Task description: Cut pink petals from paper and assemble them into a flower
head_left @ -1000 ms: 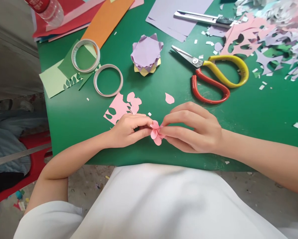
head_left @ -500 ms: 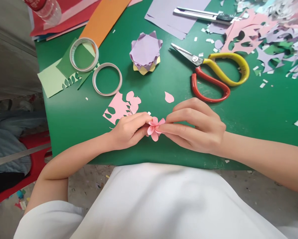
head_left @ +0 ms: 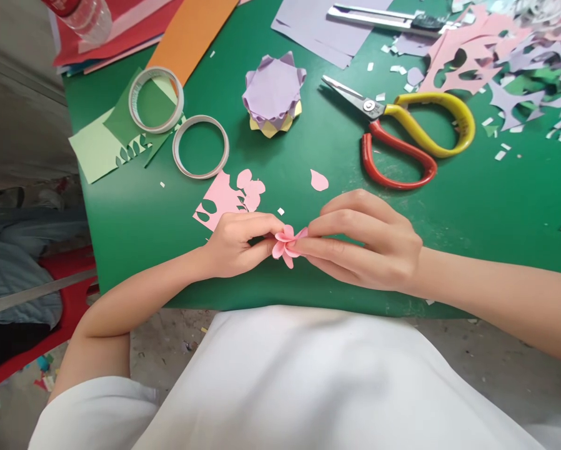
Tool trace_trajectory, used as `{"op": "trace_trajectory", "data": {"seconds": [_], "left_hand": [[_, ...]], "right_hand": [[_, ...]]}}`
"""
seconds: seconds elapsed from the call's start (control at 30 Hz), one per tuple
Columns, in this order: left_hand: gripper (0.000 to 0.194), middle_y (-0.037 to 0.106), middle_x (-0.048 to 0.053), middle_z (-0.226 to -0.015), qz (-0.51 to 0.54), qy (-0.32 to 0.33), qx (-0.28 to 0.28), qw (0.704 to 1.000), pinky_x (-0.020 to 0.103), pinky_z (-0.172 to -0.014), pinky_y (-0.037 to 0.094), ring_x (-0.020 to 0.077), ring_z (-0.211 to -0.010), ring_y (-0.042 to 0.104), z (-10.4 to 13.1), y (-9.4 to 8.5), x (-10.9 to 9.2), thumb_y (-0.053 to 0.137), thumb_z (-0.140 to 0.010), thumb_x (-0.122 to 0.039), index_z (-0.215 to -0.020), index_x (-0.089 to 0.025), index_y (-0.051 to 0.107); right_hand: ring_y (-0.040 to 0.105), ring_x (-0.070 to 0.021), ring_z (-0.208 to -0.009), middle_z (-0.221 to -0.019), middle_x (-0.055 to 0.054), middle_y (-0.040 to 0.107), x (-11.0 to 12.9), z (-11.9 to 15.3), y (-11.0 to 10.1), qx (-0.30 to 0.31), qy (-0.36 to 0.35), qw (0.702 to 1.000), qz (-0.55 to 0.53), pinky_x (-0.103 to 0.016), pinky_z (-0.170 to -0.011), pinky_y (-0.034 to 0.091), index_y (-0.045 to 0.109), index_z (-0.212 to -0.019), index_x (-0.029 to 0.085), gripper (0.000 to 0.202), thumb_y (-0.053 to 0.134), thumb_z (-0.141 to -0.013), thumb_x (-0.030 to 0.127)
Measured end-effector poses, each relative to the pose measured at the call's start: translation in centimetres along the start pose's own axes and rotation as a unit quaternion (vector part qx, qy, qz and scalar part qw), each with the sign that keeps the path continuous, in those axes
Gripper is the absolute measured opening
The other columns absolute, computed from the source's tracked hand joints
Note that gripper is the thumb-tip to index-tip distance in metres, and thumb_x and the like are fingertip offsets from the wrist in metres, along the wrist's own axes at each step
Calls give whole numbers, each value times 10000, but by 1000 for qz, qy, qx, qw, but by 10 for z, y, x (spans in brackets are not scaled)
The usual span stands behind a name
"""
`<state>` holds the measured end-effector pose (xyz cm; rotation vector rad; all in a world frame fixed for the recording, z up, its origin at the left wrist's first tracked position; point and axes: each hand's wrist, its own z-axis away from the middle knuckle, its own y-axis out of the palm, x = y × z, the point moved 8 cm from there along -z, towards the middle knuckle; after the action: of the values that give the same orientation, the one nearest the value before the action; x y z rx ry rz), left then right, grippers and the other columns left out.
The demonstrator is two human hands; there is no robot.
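Note:
Between my two hands, close to the table's near edge, is a pink paper flower (head_left: 287,246) with several rounded petals. My left hand (head_left: 240,245) pinches its left side between thumb and fingers. From the right, my right hand (head_left: 365,240) holds the flower with its thumb and fingertips, which partly cover the centre. A single pink paper petal (head_left: 318,180) lies on the table just beyond my right hand. Cut pink paper (head_left: 218,199) and several loose pink petals (head_left: 250,190) lie beyond my left hand.
On the green table (head_left: 271,290) are scissors (head_left: 369,106) with red and yellow handles, a utility knife (head_left: 383,17), two tape rolls (head_left: 176,150), a purple-and-yellow folded paper piece (head_left: 273,90), green paper (head_left: 93,147), orange paper (head_left: 200,37) and a scrap pile (head_left: 519,62).
The flower has tilted and shifted slightly left between my fingers, and its petals stand at a different angle. Both hands keep hold of it. The view has shifted a little.

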<state>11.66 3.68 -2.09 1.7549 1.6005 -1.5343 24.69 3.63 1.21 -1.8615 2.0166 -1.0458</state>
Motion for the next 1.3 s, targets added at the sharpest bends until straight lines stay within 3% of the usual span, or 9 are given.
{"op": "trace_trajectory", "data": {"seconds": [0.13, 0.27, 0.4, 0.63, 0.8, 0.97, 1.3], "left_hand": [[154, 710, -35, -628, 104, -45, -1, 994, 124, -563, 544, 65, -588, 699, -2, -2, 6, 577, -946, -65, -853, -158, 657], [84, 764, -4, -734, 211, -114, -27, 970, 153, -556, 586, 72, -560, 706, -1, -3, 15, 653, -954, -160, -882, -154, 695], [117, 797, 11, -806, 221, -180, -56, 957, 161, -528, 596, 96, -616, 737, 0, -4, 25, 722, -918, -241, -832, -162, 708], [34, 797, 16, -846, 237, -201, -59, 949, 166, -509, 611, 72, -551, 691, 3, -1, 28, 734, -898, -188, -879, -168, 752], [75, 778, 18, -810, 221, -166, -65, 959, 166, -473, 610, 61, -509, 653, 4, -3, 25, 726, -885, -123, -894, -171, 783], [160, 735, -6, -732, 173, -104, -71, 977, 159, -477, 598, 62, -510, 650, 3, -7, 19, 717, -877, -83, -957, -196, 798], [200, 692, -27, -667, -34, 16, -61, 997, 130, -534, 524, 43, -506, 619, 2, -7, 0, 565, -961, -78, -982, -188, 731]], "right_hand": [[601, -157, -745, -824, -19, 659, 1, 2, 0, 1, 2, 1000, -22, -311, -649, 571, 642, -999, 218, 140, 633, -908, 112], [644, -184, -816, -917, -44, 669, -5, 3, 0, 1, 63, 995, -83, -370, -707, 590, 568, -1118, 207, 229, 595, -906, 125], [649, -189, -804, -946, -34, 673, -14, 7, 2, -1, 116, 989, -87, -390, -685, 580, 519, -1165, 232, 232, 577, -945, 185], [627, -210, -767, -927, -53, 687, -17, 8, 5, 14, 133, 988, -70, -404, -667, 559, 504, -1153, 232, 284, 606, -911, 124], [614, -203, -731, -892, -27, 675, -20, 11, 7, 17, 153, 986, -62, -402, -667, 557, 493, -1141, 255, 258, 626, -931, 184], [600, -193, -725, -875, -45, 682, -18, 9, 9, 33, 152, 983, -96, -389, -661, 549, 517, -1078, 227, 204, 633, -929, 150], [650, -149, -730, -828, -10, 689, -19, 6, 9, 25, 156, 977, -145, -309, -669, 572, 557, -1012, 220, 160, 608, -950, 83]]}}
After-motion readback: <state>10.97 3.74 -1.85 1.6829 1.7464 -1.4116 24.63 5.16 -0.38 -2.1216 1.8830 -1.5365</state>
